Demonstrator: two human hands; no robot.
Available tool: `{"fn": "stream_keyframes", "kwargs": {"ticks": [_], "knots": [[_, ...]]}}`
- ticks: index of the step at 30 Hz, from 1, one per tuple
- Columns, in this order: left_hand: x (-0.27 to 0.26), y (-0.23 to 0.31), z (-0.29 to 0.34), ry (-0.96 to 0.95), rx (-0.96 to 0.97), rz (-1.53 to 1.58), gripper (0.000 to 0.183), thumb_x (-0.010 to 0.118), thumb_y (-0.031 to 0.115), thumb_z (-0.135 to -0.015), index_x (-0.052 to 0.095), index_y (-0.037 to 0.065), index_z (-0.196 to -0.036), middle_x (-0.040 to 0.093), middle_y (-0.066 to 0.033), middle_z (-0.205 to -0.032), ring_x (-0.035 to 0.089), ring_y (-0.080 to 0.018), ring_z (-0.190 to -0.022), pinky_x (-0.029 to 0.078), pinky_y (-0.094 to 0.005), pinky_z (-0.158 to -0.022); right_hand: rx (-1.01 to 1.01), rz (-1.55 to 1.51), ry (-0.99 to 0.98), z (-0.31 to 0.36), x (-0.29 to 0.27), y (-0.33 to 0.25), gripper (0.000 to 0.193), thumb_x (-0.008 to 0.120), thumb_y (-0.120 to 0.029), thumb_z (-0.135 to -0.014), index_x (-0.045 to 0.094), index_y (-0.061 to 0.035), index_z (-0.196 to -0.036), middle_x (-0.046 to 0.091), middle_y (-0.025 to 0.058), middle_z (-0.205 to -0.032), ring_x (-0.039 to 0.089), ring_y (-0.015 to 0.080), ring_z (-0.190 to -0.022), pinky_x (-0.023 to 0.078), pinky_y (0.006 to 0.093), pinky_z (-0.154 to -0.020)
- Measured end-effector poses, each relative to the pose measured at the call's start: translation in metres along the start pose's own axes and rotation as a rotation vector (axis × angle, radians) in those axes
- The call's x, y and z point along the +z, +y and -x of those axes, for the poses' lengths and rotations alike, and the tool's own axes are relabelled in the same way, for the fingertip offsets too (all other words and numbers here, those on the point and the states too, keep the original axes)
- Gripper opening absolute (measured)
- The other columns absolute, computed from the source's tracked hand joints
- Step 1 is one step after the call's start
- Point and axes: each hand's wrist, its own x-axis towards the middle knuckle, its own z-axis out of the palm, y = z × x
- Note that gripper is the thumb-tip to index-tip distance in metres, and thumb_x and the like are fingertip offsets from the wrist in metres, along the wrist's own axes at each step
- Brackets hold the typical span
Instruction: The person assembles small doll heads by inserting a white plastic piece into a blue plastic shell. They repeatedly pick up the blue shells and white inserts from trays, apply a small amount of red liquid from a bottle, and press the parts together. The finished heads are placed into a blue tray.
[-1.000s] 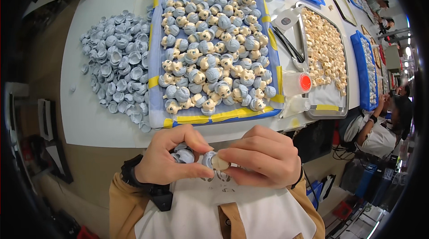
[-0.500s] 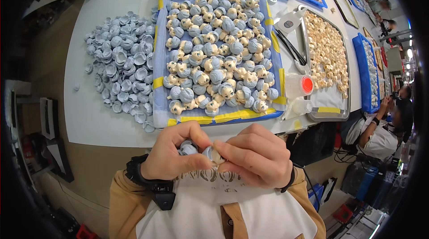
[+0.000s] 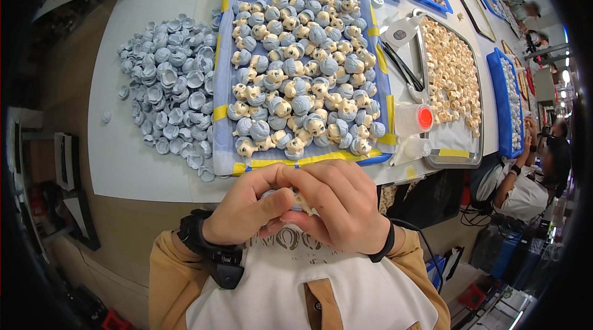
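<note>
Just in front of my chest, my left hand (image 3: pixel 247 203) and my right hand (image 3: pixel 343 206) meet around a small doll head (image 3: pixel 301 203). The fingers of both hands are closed on it. Between them show a cream-coloured part and a bit of pale blue hair; the rest is hidden by my fingers. Right beyond my hands lies a blue cloth-lined tray (image 3: pixel 223 77) edged with yellow tape. Many doll heads (image 3: pixel 301 105) with blue hair fill it. To its left is a heap of hollow blue hair shells (image 3: pixel 167 77).
A metal tray (image 3: pixel 454 160) of cream face parts stands at the right, with black tweezers (image 3: pixel 401 64), a white squeeze bottle (image 3: pixel 401 30) and a red-capped container (image 3: pixel 424 117) beside it. Farther right are a blue tray (image 3: pixel 499 83) and a co-worker (image 3: pixel 525 182).
My right hand has shifted left and up, closing in over my left. The doll head is more covered now, and the blue shell seen in my left palm is mostly hidden.
</note>
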Motion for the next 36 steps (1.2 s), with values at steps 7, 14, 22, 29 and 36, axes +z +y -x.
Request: {"fn": "stream_keyframes", "kwargs": {"ticks": [7, 14, 22, 29, 36], "knots": [[0.003, -0.002, -0.001, 0.05, -0.072, 0.135, 0.044, 0.048, 0.041, -0.089, 0.048, 0.002, -0.109, 0.045, 0.0032, -0.063, 0.04, -0.0027, -0.045, 0.029, -0.0157, -0.038, 0.047, 0.021, 0.043, -0.006, 0.004, 0.0, 0.046, 0.063, -0.033, -0.073, 0.055, 0.0041, -0.099, 0.057, 0.0114, -0.087, 0.056, 0.0262, -0.076, 0.044, 0.0331, -0.065], [0.002, -0.008, -0.002, 0.048, -0.087, 0.171, 0.039, 0.046, 0.039, -0.091, 0.048, 0.002, -0.103, 0.044, 0.0031, -0.061, 0.038, -0.003, -0.041, 0.027, -0.0163, -0.036, 0.055, -0.039, 0.034, -0.004, 0.007, 0.004, 0.036, 0.063, -0.031, -0.074, 0.054, 0.0004, -0.087, 0.057, 0.0104, -0.081, 0.057, 0.025, -0.073, 0.043, 0.0328, -0.065], [-0.001, -0.012, -0.001, 0.036, -0.1, 0.168, 0.038, 0.044, 0.038, -0.092, 0.049, 0.002, -0.1, 0.046, 0.0014, -0.059, 0.04, -0.0038, -0.042, 0.028, -0.0167, -0.036, 0.039, -0.098, 0.028, -0.003, 0.009, 0.007, 0.029, 0.064, -0.027, -0.074, 0.055, -0.002, -0.084, 0.057, 0.0089, -0.079, 0.057, 0.0242, -0.071, 0.042, 0.0331, -0.063], [-0.003, 0.0, 0.007, 0.247, 0.247, 0.291, 0.047, 0.048, 0.032, -0.09, 0.034, 0.003, -0.124, 0.044, -0.0023, -0.071, 0.038, -0.006, -0.044, 0.031, -0.0171, -0.034, 0.29, 0.149, 0.058, -0.017, -0.018, 0.024, 0.039, 0.069, -0.012, -0.068, 0.056, 0.0009, -0.102, 0.059, 0.014, -0.092, 0.057, 0.031, -0.081, 0.044, 0.0367, -0.07], [-0.018, -0.013, 0.013, 0.004, 0.324, 0.259, 0.037, 0.04, 0.036, -0.092, 0.042, 0.004, -0.073, 0.039, -0.0049, -0.06, 0.034, -0.0091, -0.04, 0.03, -0.0194, -0.032, 0.277, 0.123, 0.145, -0.015, -0.058, 0.013, 0.041, 0.069, -0.01, -0.068, 0.057, -0.0022, -0.107, 0.059, 0.0149, -0.102, 0.058, 0.0275, -0.088, 0.046, 0.0341, -0.075]]}}
